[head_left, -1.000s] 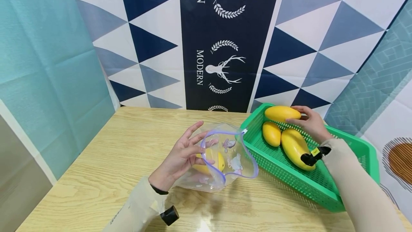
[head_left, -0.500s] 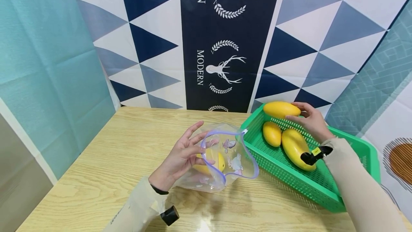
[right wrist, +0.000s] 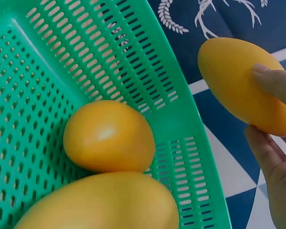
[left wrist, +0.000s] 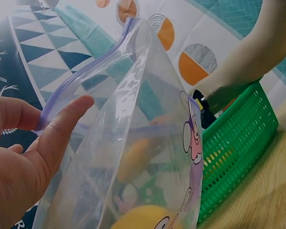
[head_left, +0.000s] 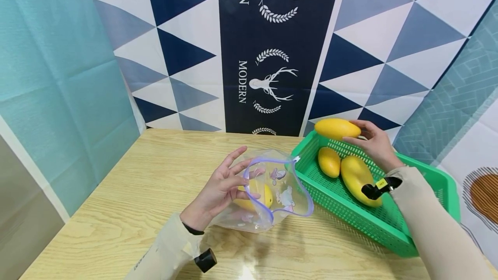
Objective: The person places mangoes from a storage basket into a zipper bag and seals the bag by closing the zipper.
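Note:
My right hand point(head_left: 374, 144) pinches a yellow-orange mango point(head_left: 337, 129) between thumb and fingers, above the far end of a green basket point(head_left: 393, 224). The right wrist view shows the same mango point(right wrist: 243, 83) lifted apart from the basket wall. Two more yellow mangoes, a small one point(head_left: 329, 162) and a long one point(head_left: 358, 178), lie inside the basket. My left hand point(head_left: 218, 189) grips the purple-edged mouth of a clear zip bag point(head_left: 285, 189), which gapes toward the basket. Another yellow mango point(head_left: 266, 195) lies within the bag, partly hidden by my fingers.
The basket stands on the right of a wooden table point(head_left: 155, 172), close beside the bag. A patterned cloth point(head_left: 186, 55) hangs behind the table's far edge. A teal cloth point(head_left: 66, 77) hangs at the left.
My right hand has raised the mango out of the basket and shifted it slightly left. The left hand and the bag have stayed in place.

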`<state>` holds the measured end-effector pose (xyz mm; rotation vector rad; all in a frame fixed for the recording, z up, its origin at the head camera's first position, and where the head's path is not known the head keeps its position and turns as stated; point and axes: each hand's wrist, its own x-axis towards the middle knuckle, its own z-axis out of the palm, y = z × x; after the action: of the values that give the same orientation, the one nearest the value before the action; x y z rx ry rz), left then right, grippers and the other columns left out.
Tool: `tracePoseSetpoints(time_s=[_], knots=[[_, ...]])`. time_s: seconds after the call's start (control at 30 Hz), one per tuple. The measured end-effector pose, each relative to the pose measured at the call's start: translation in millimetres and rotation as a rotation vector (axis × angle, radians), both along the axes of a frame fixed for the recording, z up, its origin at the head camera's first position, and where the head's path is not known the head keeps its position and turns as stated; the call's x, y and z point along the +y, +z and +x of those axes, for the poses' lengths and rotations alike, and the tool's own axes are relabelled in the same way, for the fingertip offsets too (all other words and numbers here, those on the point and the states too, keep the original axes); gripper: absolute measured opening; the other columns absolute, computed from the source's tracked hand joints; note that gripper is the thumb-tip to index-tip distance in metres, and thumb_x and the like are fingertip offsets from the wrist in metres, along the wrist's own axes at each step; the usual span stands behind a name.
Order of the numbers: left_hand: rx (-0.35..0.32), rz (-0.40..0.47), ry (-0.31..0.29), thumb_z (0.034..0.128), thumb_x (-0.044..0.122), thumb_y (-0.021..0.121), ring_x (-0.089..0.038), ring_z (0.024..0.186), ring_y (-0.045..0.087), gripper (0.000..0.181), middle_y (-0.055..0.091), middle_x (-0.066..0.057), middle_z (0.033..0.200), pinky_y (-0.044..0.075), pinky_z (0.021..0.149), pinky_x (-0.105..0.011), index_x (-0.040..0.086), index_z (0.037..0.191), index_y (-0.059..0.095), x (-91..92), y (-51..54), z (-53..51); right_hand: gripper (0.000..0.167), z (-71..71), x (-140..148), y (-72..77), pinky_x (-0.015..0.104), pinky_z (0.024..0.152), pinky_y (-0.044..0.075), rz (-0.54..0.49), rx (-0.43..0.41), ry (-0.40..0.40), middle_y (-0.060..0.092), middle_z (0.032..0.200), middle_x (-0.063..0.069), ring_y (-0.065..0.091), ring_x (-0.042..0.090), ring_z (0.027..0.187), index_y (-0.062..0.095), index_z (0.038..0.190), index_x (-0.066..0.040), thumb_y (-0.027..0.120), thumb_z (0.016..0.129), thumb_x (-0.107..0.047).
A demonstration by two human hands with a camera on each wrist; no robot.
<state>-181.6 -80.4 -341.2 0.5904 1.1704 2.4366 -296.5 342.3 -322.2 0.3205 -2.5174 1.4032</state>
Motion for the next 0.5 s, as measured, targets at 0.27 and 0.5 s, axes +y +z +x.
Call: tracePoseSetpoints(time_s=[0.27, 0.5], knots=[[-0.003, 0.002, -0.004, 0.0900, -0.018, 0.041, -0.025, 0.123, 0.058, 0.077, 0.037, -0.016, 0.149, 0.062, 0.075, -0.041, 0.016, 0.156, 0.021, 0.2, -0.7, -0.2, 0.061, 1.5, -13, 3.4, 0.014, 0.080, 0.054, -0.004, 0.032, 0.014, 0.053, 0.126, -0.001, 0.058, 0.003, 0.101, 0.047, 0.144, -0.008, 0.073, 0.091, -0.025], [-0.009, -0.005, 0.001, 0.0900, -0.018, 0.041, -0.026, 0.125, 0.057, 0.078, 0.035, -0.018, 0.151, 0.061, 0.075, -0.042, 0.016, 0.157, 0.020, -0.4, -1.2, -0.3, 0.061, 3.0, -19, 6.6, 0.014, 0.080, 0.054, -0.005, 0.041, 0.019, 0.054, 0.127, 0.001, 0.060, 0.005, 0.100, 0.048, 0.144, -0.010, 0.074, 0.090, -0.024]])
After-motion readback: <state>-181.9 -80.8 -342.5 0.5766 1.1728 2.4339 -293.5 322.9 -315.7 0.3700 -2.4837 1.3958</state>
